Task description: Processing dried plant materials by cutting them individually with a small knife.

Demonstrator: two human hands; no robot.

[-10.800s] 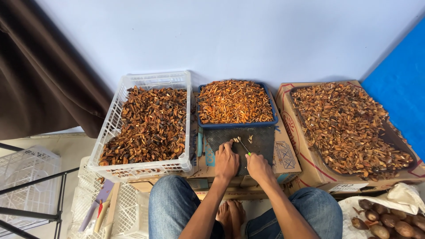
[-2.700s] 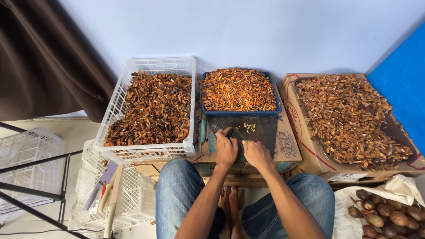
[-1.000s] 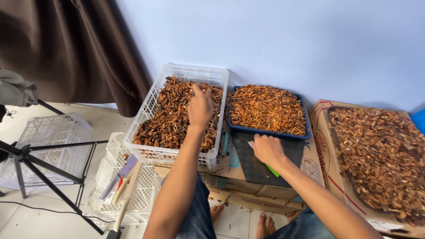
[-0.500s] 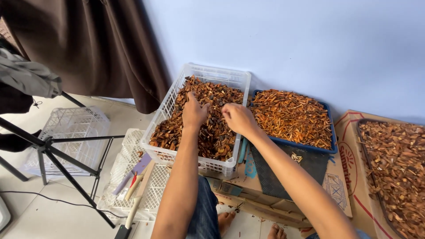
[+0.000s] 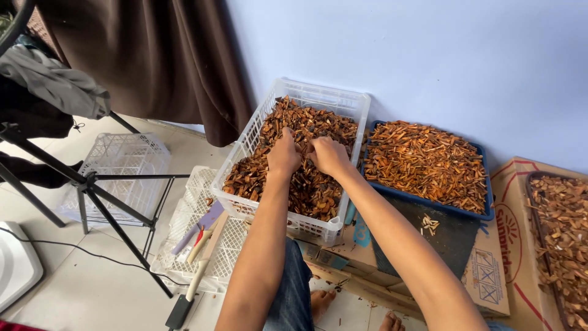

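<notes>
Both hands now over in the white crate, off the dark cutting block.

I've got the white lattice plastic crate (image 5: 352, 104) heaped with dark brown, chippy husk pieces (image 5: 306, 184); left hand (image 5: 283, 154) and right hand (image 5: 329, 155) side by side, fingers curled down into the pile. Blue tray (image 5: 429, 199) beside holds finer orange slivers (image 5: 425, 162).

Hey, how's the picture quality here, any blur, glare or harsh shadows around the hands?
Head view: soft, even daylight, no glare; left hand and right hand look sharp over the white crate of brown pieces; only faint shadows beneath the forearms; the wide lens bends the tripod and edges slightly.
</notes>
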